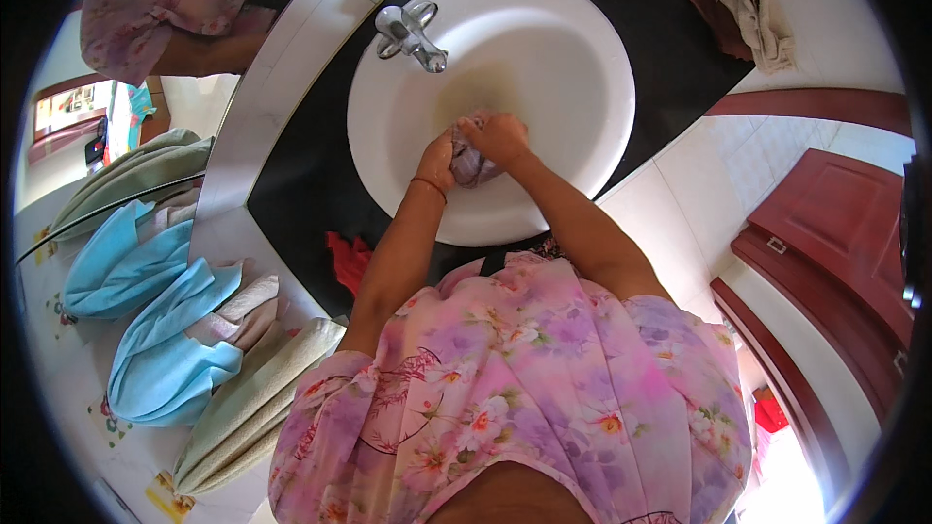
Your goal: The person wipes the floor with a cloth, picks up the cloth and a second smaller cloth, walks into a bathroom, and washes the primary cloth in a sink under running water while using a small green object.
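Both of my hands are in a white oval washbasin (607,97), around a bunched, greyish-purple cloth (474,167). My left hand (442,159) grips the cloth's left side, and a thin reddish band circles that wrist. From above and to the right, my right hand (499,139) closes over the upper part of the same cloth, fingers curled in. Some fingertips are hidden in the folds. Cloudy, brownish water seems to lie in the bowl beyond my hands. A chrome tap (410,37) rises at the basin's upper left; no stream shows from its spout.
The basin is set in a black countertop (301,180). Red cloth (348,260) lies at its left front; folded beige cloth (759,19) and dark red cloth sit far right. Blue towels (175,349) and a beige towel (257,408) hang left, beside a mirror. A red-brown cabinet (825,233) stands right.
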`<state>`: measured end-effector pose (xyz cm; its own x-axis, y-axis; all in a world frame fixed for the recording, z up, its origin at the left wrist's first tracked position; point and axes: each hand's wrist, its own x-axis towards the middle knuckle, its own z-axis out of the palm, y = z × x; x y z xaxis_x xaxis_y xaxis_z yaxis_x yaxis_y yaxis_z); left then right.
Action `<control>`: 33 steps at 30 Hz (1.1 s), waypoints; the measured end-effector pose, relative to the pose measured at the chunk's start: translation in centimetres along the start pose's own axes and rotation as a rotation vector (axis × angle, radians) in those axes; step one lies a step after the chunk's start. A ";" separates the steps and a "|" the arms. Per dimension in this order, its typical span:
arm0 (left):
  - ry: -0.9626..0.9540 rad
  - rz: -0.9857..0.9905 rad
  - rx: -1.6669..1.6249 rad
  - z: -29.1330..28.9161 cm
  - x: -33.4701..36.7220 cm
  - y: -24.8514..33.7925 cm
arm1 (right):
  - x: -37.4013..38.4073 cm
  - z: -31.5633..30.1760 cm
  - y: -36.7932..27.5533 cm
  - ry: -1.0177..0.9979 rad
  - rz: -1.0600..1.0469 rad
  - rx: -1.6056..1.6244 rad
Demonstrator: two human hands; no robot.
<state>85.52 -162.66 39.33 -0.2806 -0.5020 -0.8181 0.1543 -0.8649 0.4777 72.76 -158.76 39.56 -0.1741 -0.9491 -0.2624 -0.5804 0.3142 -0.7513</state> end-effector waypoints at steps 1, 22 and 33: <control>-0.010 0.002 0.050 -1.1 0.8 -0.4 | 0.0 -0.8 -0.1 -0.048 0.137 0.010; -0.533 0.019 -0.525 5.9 -6.5 2.7 | -2.2 -1.2 2.7 -0.174 0.342 2.094; -0.262 -0.048 -0.249 3.5 -3.3 -0.5 | 0.3 -1.9 2.5 -0.057 0.198 1.921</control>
<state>83.03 -160.56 42.89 -0.5210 -0.4696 -0.7128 0.3518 -0.8790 0.3220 69.71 -158.26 38.76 -0.0720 -0.9133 -0.4008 0.9648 0.0381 -0.2601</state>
